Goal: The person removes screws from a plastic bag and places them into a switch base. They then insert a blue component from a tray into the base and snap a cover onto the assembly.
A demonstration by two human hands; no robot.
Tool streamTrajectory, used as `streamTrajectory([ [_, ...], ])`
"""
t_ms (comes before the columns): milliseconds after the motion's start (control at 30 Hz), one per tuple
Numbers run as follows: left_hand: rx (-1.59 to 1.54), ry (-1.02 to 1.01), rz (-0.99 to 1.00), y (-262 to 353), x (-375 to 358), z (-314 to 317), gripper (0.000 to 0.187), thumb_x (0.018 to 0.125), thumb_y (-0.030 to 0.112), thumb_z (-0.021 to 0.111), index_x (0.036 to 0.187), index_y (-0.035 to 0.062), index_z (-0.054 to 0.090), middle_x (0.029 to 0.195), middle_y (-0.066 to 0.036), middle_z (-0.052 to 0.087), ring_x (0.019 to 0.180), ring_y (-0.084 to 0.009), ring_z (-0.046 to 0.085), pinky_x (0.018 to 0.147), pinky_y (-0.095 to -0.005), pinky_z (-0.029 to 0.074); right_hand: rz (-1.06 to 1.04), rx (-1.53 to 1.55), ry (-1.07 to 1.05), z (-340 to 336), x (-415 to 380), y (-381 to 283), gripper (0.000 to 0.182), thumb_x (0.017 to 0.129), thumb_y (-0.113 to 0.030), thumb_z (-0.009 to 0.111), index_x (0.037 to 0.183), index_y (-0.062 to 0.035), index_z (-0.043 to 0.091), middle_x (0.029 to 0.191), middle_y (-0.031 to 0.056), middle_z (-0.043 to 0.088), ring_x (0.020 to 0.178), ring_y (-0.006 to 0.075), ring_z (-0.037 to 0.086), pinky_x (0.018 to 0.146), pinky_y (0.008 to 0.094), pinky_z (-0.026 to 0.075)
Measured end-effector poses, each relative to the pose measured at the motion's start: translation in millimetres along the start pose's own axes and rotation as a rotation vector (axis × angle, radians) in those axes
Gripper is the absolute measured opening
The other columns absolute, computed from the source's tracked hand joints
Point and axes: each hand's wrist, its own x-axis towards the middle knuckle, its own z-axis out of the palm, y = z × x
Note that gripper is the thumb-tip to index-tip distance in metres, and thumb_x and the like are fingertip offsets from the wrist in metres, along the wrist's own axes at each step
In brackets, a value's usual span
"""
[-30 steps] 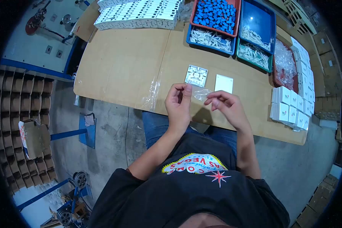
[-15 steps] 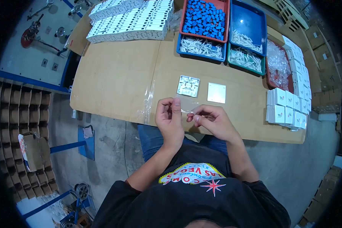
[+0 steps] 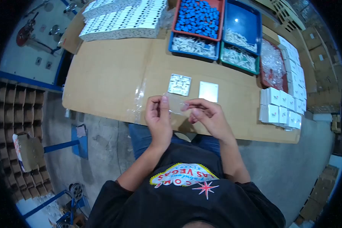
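Note:
Between my hands, above the near part of the cardboard-covered table, is a small clear plastic bag [image 3: 175, 107]. My left hand [image 3: 159, 118] is closed, its thumb pressed on the bag's left side. My right hand [image 3: 208, 116] pinches the bag's right edge between thumb and fingertips. Just beyond the bag lies a square white plate with moulded detail [image 3: 179, 84]. To its right is a smooth, plain white square plate [image 3: 208, 92]. Neither plate is touched by a hand.
A red tray [image 3: 177, 27] of blue parts sits at the back, above a blue tray [image 3: 172, 48] of white pieces. A green tray [image 3: 258, 67] stands beside them. White boxes [image 3: 273, 95] line the right side; stacked white pieces [image 3: 119, 28] fill the back left.
The whole view has shifted a little, so the table and hands appear further left. My right hand's fingers have moved along the plastic bag, which shows more spread out now.

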Motion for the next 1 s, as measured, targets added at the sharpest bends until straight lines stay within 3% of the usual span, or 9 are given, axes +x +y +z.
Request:
streamTrajectory([
  [300, 0.003, -0.085, 0.009, -4.9, -8.1, 2.7, 0.014, 0.107, 0.018, 0.054, 0.102, 0.0052, 0.056, 0.081, 0.001, 0.054, 0.067, -0.0042, 0.047, 0.056, -0.0206, 0.039, -0.088, 0.019, 0.084, -14.8, 5.6, 13.9, 0.020, 0.104, -0.012, 0.058, 0.103, 0.0035, 0.070, 0.087, 0.0058, 0.069, 0.075, 0.0114, 0.063, 0.070, 0.0272, 0.054],
  [367, 0.031, -0.197, -0.056, -7.2, -5.6, -1.7, 0.016, 0.107, 0.021, 0.055, 0.104, 0.0056, 0.058, 0.080, 0.003, 0.055, 0.070, -0.0026, 0.049, 0.060, -0.0196, 0.040, -0.073, 0.024, 0.096, -15.3, 5.8, 14.2, 0.019, 0.104, -0.012, 0.058, 0.101, 0.0027, 0.069, 0.086, 0.0052, 0.068, 0.074, 0.0107, 0.063, 0.070, 0.0269, 0.053],
  [533, -0.006, -0.418, -0.223, -4.8, -2.4, -7.1, 0.014, 0.107, 0.018, 0.053, 0.110, 0.0037, 0.056, 0.097, -0.009, 0.070, 0.071, -0.0092, 0.059, 0.061, -0.0235, 0.048, -0.095, -0.006, 0.194, -25.2, 9.4, 15.2, 0.016, 0.103, -0.011, 0.059, 0.100, 0.0019, 0.068, 0.082, 0.0023, 0.065, 0.073, 0.0083, 0.060, 0.067, 0.0236, 0.049],
  [633, 0.024, -0.413, -0.197, -6.2, -7.4, -5.3, 0.014, 0.107, 0.017, 0.052, 0.111, 0.0037, 0.055, 0.101, -0.010, 0.069, 0.074, -0.0103, 0.060, 0.062, -0.0233, 0.049, -0.088, -0.061, 0.196, -23.8, 7.8, 6.9, 0.016, 0.104, -0.011, 0.058, 0.102, 0.0017, 0.067, 0.084, 0.0017, 0.065, 0.072, 0.0072, 0.057, 0.066, 0.0232, 0.048],
  [700, 0.025, -0.344, -0.194, -6.6, -7.7, -2.0, 0.010, 0.105, 0.013, 0.055, 0.109, 0.0042, 0.056, 0.102, -0.007, 0.067, 0.078, -0.0094, 0.060, 0.062, -0.0219, 0.050, -0.130, -0.093, 0.363, -13.6, 3.6, -5.3, 0.015, 0.103, -0.010, 0.058, 0.105, 0.0015, 0.068, 0.085, 0.0010, 0.065, 0.072, 0.0074, 0.057, 0.067, 0.0228, 0.047],
  [767, 0.114, -0.239, -0.055, -14.1, -6.3, -2.9, 0.008, 0.102, 0.011, 0.061, 0.108, 0.0060, 0.058, 0.091, 0.000, 0.062, 0.077, -0.0043, 0.056, 0.056, -0.0197, 0.048, -0.208, -0.173, 0.356, -14.2, -6.4, -8.5, 0.014, 0.103, -0.008, 0.059, 0.107, 0.0013, 0.068, 0.090, 0.0016, 0.066, 0.074, 0.0076, 0.058, 0.067, 0.0229, 0.047],
  [833, 0.090, -0.227, -0.114, -12.2, -4.2, -3.5, 0.009, 0.101, 0.011, 0.063, 0.106, 0.0062, 0.059, 0.089, 0.001, 0.059, 0.078, -0.0038, 0.056, 0.056, -0.0190, 0.047, -0.275, -0.257, 0.356, -14.3, -13.2, -12.2, 0.015, 0.102, -0.007, 0.059, 0.110, 0.0010, 0.068, 0.094, 0.0022, 0.067, 0.076, 0.0078, 0.059, 0.067, 0.0230, 0.047],
  [900, 0.067, -0.214, -0.179, -11.6, -4.9, -0.9, 0.009, 0.099, 0.011, 0.065, 0.105, 0.0065, 0.060, 0.088, 0.002, 0.057, 0.078, -0.0032, 0.056, 0.055, -0.0184, 0.047, -0.109, -0.249, 0.129, -5.6, -16.0, -15.2, 0.015, 0.099, -0.004, 0.062, 0.112, -0.0002, 0.069, 0.103, 0.0052, 0.067, 0.080, 0.0080, 0.061, 0.067, 0.0231, 0.047],
  [1000, 0.082, -0.238, -0.208, -11.6, -4.3, 3.8, 0.012, 0.098, 0.013, 0.067, 0.106, 0.0064, 0.060, 0.090, 0.002, 0.059, 0.079, -0.0038, 0.056, 0.056, -0.0184, 0.048, -0.196, -0.403, 0.106, 5.7, -9.8, -10.8, 0.018, 0.094, -0.001, 0.066, 0.112, -0.0019, 0.070, 0.104, 0.0065, 0.066, 0.080, 0.0095, 0.061, 0.065, 0.0237, 0.048],
])
